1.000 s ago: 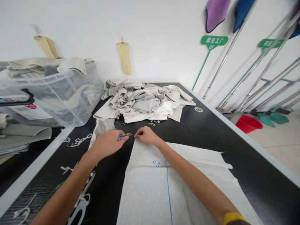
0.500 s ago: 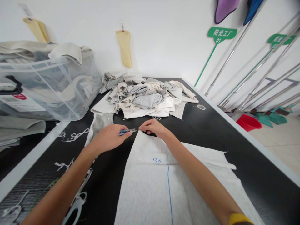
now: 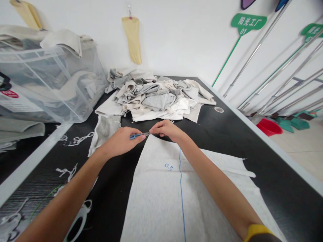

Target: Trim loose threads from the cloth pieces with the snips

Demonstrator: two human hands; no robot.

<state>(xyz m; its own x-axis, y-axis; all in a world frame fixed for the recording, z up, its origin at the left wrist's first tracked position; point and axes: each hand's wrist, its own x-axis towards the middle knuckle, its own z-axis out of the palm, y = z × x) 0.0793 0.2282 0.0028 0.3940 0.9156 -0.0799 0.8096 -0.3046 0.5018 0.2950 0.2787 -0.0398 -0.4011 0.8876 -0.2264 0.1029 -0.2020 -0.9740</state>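
Note:
My left hand [image 3: 124,139] is closed around small blue thread snips [image 3: 136,135], their blades pointing right at the cloth's far left corner. My right hand [image 3: 166,129] pinches that corner of a pale grey cloth [image 3: 156,198], and the blade tips lie right by its fingertips. A blue line and the marking "0.5" are drawn on the cloth, which spreads over the black table [image 3: 111,188] toward me. My right forearm covers part of it. Whether the blades are closed on a thread is too small to tell.
Behind my hands lies a heap of grey and cream cloths [image 3: 158,97]. A clear plastic bin [image 3: 68,87] full of cloth stands at left. White-handled scissors [image 3: 82,215] and thread scraps [image 3: 80,139] lie on the left; a tape roll [image 3: 219,109] sits near the right edge.
My left hand has brought the snips rightward, so the blades now reach the cloth corner at my right fingertips. The right hand keeps its pinch. The camera view has shifted slightly.

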